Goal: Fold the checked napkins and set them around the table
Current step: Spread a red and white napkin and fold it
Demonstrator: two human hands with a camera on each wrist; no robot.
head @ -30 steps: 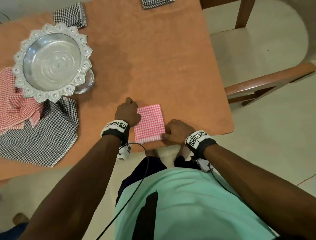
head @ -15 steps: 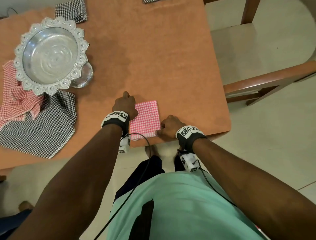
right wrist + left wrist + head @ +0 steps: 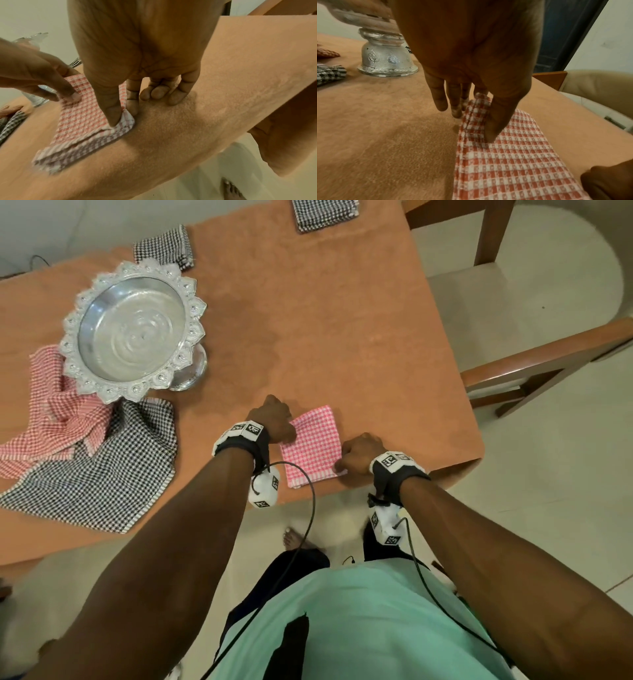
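The folded red-checked napkin [image 3: 313, 446] sits low in the centre of the head view, near the table's [image 3: 342, 320] front edge, and over the last second it has barely shifted against that edge: it is the framing that slides, not the cloth. Both hands have stayed on it throughout. The left hand [image 3: 272, 419] pinches the napkin's far left corner, thumb on top and forefinger behind the bunched cloth, the other fingers [image 3: 439, 97] hanging straight beside it. The right hand [image 3: 358, 451] pinches the near right corner between thumb and forefinger, its remaining fingers curled onto the table. So nothing new is folded; I'd say they're squaring it up and setting it down as a place setting. Two black-checked folded napkins [image 3: 325, 213] already lie along the frame's top. At the left, beside the silver pedestal bowl [image 3: 132, 333], a loose red-checked cloth [image 3: 51, 419] and a black-checked cloth [image 3: 92, 470] wait unfolded.
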